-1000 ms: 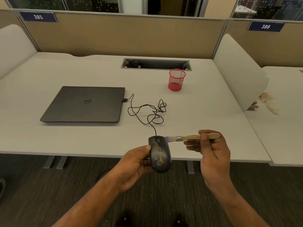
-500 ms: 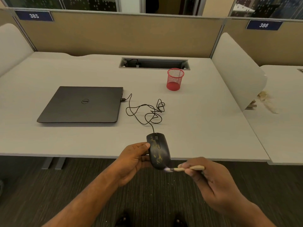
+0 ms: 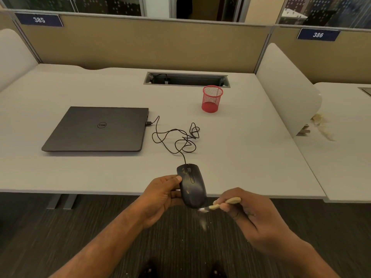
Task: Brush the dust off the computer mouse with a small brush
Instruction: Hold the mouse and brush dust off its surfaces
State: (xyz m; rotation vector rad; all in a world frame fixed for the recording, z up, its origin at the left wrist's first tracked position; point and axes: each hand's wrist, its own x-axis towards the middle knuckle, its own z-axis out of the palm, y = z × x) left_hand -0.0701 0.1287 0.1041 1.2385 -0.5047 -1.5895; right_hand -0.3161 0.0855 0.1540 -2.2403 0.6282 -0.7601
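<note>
- The left hand (image 3: 160, 194) grips a black mouse (image 3: 192, 185) from its left side, thumb pressed near the front of the shell and fingers curled underneath, holding it just past the near edge of the desk (image 3: 251, 153) so that its back end hangs over the floor
- The mouse points away from the person, wheel end over the desk edge; pale yellowish specks show on its top, mostly on the left button and along the middle
- The right hand (image 3: 253, 219) pinches a small brush (image 3: 218, 205) with a light wooden handle between thumb and fingers, the other fingers folded in around it
- The brush lies roughly level, bristles pointing left and touching the rear right corner of the mouse; the bristle tip is blurred, and a faint pale smear below it may be falling dust, though that is hard to tell
- A thin black cable (image 3: 176, 137) runs from the front of the mouse, loops loosely over the middle of the desk and ends at the right side of a closed dark laptop (image 3: 96, 129)
- The laptop lies flat on the left half of the desk, well apart from the mouse
- A red mesh cup (image 3: 212, 99) stands upright toward the back of the desk, just in front of the cable slot (image 3: 186, 79) set in the far edge
- Both forearms reach in from the bottom, over dark carpet (image 3: 60, 237)
</note>
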